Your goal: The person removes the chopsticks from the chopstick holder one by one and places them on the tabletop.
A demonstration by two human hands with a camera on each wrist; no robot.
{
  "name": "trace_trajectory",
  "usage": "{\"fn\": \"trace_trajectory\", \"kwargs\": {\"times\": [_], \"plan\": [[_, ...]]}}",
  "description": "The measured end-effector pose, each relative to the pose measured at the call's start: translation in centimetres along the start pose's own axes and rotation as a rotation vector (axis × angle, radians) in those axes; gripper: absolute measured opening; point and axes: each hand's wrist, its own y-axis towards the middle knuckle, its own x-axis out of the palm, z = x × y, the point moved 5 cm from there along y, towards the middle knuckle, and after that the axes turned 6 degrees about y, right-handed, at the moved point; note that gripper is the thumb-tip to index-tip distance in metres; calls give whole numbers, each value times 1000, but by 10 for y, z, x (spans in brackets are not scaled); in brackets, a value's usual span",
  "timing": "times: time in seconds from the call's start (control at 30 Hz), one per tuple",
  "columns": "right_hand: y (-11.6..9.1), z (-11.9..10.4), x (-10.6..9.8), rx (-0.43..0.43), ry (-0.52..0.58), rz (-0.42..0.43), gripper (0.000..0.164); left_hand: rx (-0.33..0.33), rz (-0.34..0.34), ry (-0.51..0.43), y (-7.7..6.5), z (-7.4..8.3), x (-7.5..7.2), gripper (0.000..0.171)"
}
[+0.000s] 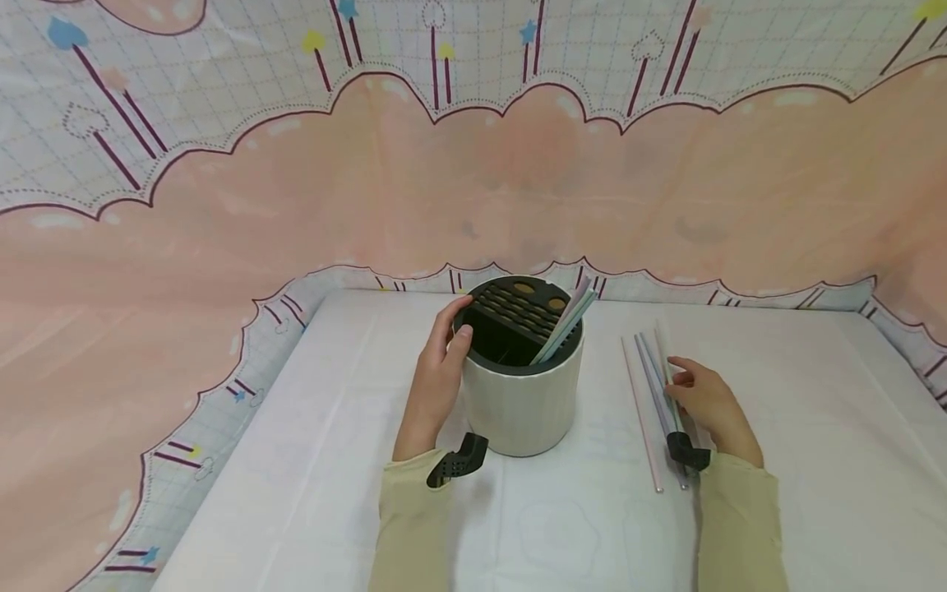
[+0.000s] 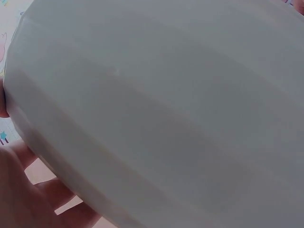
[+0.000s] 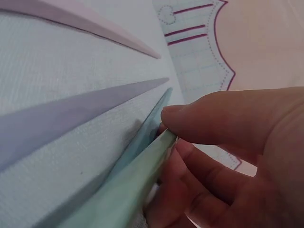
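Observation:
A white ribbed utensil holder [image 1: 521, 411] with a dark slotted top stands on the table. My left hand [image 1: 435, 382] holds its left side, thumb at the rim and fingers spread along the wall. Several pastel chopsticks [image 1: 564, 330] lean in the holder's right side. To the right of it, my right hand [image 1: 709, 404] pinches a green chopstick [image 3: 121, 190] between thumb and fingers near its thin end. Right beside that lies a blue chopstick [image 3: 142, 142], partly covered by it. A purple chopstick [image 3: 80, 107] and a pink one [image 3: 90, 21] lie on the table.
The white table [image 1: 340, 485] runs back to a patterned cloth [image 1: 473, 189] hanging behind it. Black wrist cameras sit on both cuffs; the right one [image 1: 686, 452] overlaps the loose chopsticks in the head view.

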Motion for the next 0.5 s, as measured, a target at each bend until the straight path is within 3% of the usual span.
{"fn": "trace_trajectory", "kwargs": {"times": [0.27,0.5], "plan": [[1,-4,0,-13,-96,15,53,19,6,6,2,1,0,39],[0,-7,3,-36,-135,-28,50,10,2,-2,3,-1,0,39]]}}
